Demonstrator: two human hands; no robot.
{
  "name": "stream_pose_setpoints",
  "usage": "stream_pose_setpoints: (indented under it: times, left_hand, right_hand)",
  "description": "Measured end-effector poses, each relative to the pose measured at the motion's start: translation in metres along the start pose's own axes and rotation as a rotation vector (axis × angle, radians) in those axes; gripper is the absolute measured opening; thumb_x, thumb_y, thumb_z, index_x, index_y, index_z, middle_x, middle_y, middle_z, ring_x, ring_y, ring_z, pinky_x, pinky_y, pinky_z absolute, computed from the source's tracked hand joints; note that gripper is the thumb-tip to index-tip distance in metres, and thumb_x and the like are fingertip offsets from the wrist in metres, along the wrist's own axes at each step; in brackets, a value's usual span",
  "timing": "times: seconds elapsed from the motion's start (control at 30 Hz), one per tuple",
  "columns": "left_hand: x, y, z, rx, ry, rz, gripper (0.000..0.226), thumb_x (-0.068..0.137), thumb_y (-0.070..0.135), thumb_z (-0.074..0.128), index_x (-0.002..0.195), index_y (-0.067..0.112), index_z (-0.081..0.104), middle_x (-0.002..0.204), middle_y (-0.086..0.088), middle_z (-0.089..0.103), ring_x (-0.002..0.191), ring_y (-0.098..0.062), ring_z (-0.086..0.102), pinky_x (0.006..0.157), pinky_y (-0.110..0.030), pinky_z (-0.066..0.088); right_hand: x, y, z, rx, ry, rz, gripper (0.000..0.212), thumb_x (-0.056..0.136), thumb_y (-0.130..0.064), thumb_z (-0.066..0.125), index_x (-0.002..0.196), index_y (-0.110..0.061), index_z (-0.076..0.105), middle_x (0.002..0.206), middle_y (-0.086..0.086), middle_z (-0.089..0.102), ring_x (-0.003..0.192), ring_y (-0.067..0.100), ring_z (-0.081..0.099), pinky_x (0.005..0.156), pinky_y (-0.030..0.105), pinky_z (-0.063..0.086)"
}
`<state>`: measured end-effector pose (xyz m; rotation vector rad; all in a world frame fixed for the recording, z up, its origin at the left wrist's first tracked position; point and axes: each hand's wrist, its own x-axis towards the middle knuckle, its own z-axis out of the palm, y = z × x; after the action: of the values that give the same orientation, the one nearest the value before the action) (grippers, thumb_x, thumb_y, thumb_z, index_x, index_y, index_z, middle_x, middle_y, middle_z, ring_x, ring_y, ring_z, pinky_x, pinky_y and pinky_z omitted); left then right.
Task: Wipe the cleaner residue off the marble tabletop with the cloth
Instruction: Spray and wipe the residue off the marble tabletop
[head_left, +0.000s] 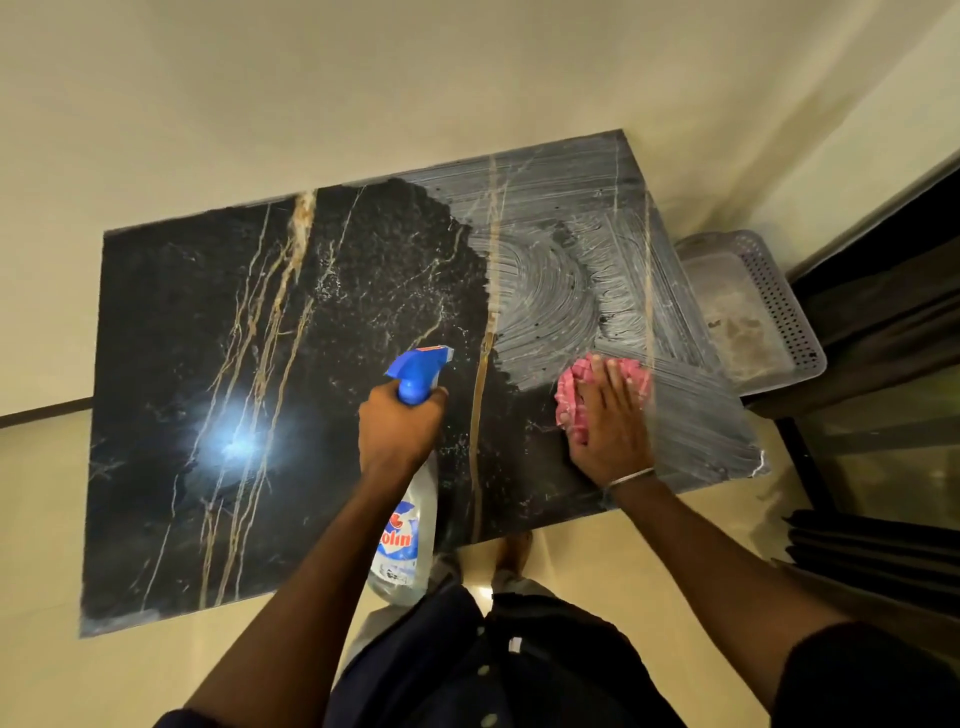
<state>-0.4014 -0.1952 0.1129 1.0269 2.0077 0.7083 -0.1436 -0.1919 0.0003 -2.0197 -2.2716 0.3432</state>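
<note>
The cloth (569, 396) is being pressed under the spread right hand (610, 426), the spray bottle (417, 370) gripped by the left hand (397, 432), and residue (545, 291) may be smeared once it saturates.

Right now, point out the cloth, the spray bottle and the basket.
cloth (570, 395): head view, pink folds at its left edge.
spray bottle (418, 370): head view, blue trigger head.
basket (779, 306): head view, perforated right wall.

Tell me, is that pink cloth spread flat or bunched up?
Bunched up: the cloth shows crumpled folds under the right hand pressing it on the tabletop.
</note>
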Motion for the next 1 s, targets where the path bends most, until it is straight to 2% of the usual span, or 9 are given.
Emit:
stream_pose_setpoints:
  times: [0.1,0.17,0.27,0.4,0.57,0.7,0.8,0.9,1.0]
  left_hand:
    - [0.008,0.0,-0.005,0.005,0.034,-0.002,0.021,0.082,0.03,0.07,0.072,0.014,0.06,0.059,0.001,0.056,0.051,-0.01,0.051,0.052,-0.024,0.041]
    - [0.015,0.0,-0.009,-0.014,0.021,-0.003,0.02,0.082,0.029,0.07,0.073,0.013,0.061,0.06,-0.001,0.057,0.053,-0.011,0.053,0.053,-0.025,0.043]
    - [0.026,0.001,-0.015,-0.023,0.029,-0.005,0.023,0.08,0.029,0.07,0.069,0.011,0.06,0.058,-0.003,0.057,0.052,-0.014,0.052,0.056,-0.029,0.046]
    - [0.04,0.003,-0.022,-0.014,-0.001,0.014,0.022,0.079,0.028,0.07,0.067,0.015,0.058,0.059,-0.003,0.058,0.053,-0.017,0.055,0.058,-0.033,0.05]
    - [0.055,0.004,-0.023,-0.014,-0.068,0.041,0.013,0.083,0.027,0.07,0.078,0.021,0.06,0.07,-0.003,0.064,0.065,-0.017,0.062,0.069,-0.036,0.056]
    - [0.065,0.004,-0.025,-0.004,-0.07,0.059,0.012,0.083,0.028,0.07,0.082,0.02,0.061,0.068,0.001,0.063,0.063,-0.014,0.061,0.065,-0.031,0.053]
    - [0.071,0.004,-0.029,0.004,-0.065,0.055,0.013,0.083,0.029,0.07,0.084,0.019,0.062,0.067,0.002,0.062,0.062,-0.013,0.061,0.063,-0.03,0.051]
    - [0.075,0.001,-0.033,0.011,-0.068,0.041,0.013,0.082,0.03,0.07,0.084,0.019,0.062,0.068,0.001,0.063,0.064,-0.016,0.063,0.068,-0.035,0.056]
    - [0.078,-0.002,-0.034,0.019,-0.066,0.024,0.021,0.08,0.033,0.069,0.089,0.014,0.066,0.071,-0.001,0.065,0.066,-0.017,0.064,0.071,-0.038,0.058]
  right_hand:
    - [0.001,-0.042,0.015,0.096,0.004,0.065,0.073,0.087,-0.029,0.036,0.152,-0.004,0.014,0.158,0.021,0.016,0.148,0.035,0.007,0.119,0.052,0.015]
    - [0.002,-0.081,0.024,0.102,-0.042,-0.056,0.072,0.088,-0.027,0.031,0.152,-0.004,0.01,0.159,0.02,0.014,0.148,0.034,0.003,0.118,0.053,0.016]
    - [0.005,-0.127,0.036,0.08,-0.115,-0.306,0.076,0.086,-0.03,0.045,0.152,-0.008,0.015,0.16,0.015,0.014,0.149,0.032,0.003,0.117,0.052,0.016]
    - [0.016,-0.116,0.039,-0.029,-0.126,-0.544,0.072,0.088,-0.035,0.042,0.153,-0.013,0.02,0.16,0.014,0.014,0.149,0.033,0.006,0.12,0.05,0.01]
    - [0.032,-0.052,0.019,0.011,-0.052,-0.212,0.072,0.084,-0.025,0.047,0.152,-0.015,0.025,0.158,0.014,0.022,0.147,0.033,0.013,0.116,0.055,0.022]
    - [0.048,-0.027,0.007,0.031,0.005,0.091,0.072,0.076,-0.021,0.043,0.147,-0.009,0.035,0.154,0.019,0.029,0.144,0.037,0.021,0.119,0.053,0.015]
    - [0.057,-0.049,0.014,0.045,0.047,0.27,0.073,0.076,-0.025,0.042,0.146,-0.009,0.034,0.155,0.021,0.024,0.144,0.04,0.016,0.119,0.053,0.012]
    - [0.062,-0.086,0.021,0.036,0.022,0.165,0.073,0.078,-0.029,0.032,0.149,-0.012,0.03,0.158,0.018,0.019,0.147,0.038,0.009,0.12,0.05,0.006]
    - [0.065,-0.126,0.029,0.04,-0.014,-0.053,0.067,0.084,-0.026,0.036,0.15,-0.014,0.028,0.158,0.014,0.021,0.148,0.034,0.01,0.12,0.05,0.012]
